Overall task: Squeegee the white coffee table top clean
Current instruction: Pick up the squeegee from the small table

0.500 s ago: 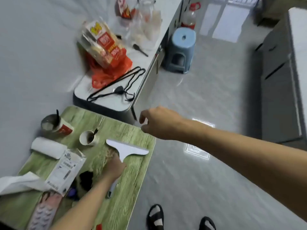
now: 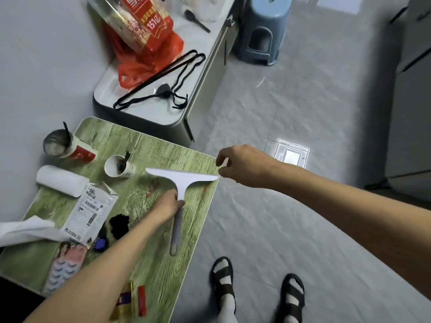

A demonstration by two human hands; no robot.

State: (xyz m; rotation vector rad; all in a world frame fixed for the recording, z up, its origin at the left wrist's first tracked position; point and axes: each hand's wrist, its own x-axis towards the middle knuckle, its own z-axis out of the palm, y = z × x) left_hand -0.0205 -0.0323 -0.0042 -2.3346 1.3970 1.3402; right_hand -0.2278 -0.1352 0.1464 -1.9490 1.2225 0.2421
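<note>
A white squeegee [image 2: 182,177] with a grey handle lies blade-forward on a green wood-grain tabletop [image 2: 163,264]. My left hand [image 2: 166,204] grips it where handle meets blade. The blade's right tip reaches the table's right edge. There my right hand [image 2: 245,166] hovers, forefinger and thumb slightly apart around the tip, other fingers curled, nothing held. Beyond the green top stands a low white-topped table [image 2: 149,110] with dark sides.
Two paper cups [image 2: 119,169], a white roll [image 2: 61,181], a labelled packet [image 2: 89,213] and small items crowd the green top's left. Black hangers [image 2: 163,82] and a red bag [image 2: 144,59] lie on the white top. A blue stool [image 2: 263,31] stands behind; my sandalled feet [image 2: 222,280] are below.
The squeegee has slid right until its blade tip meets the table edge. My right hand has dropped down to that tip. The view has tilted lower.
</note>
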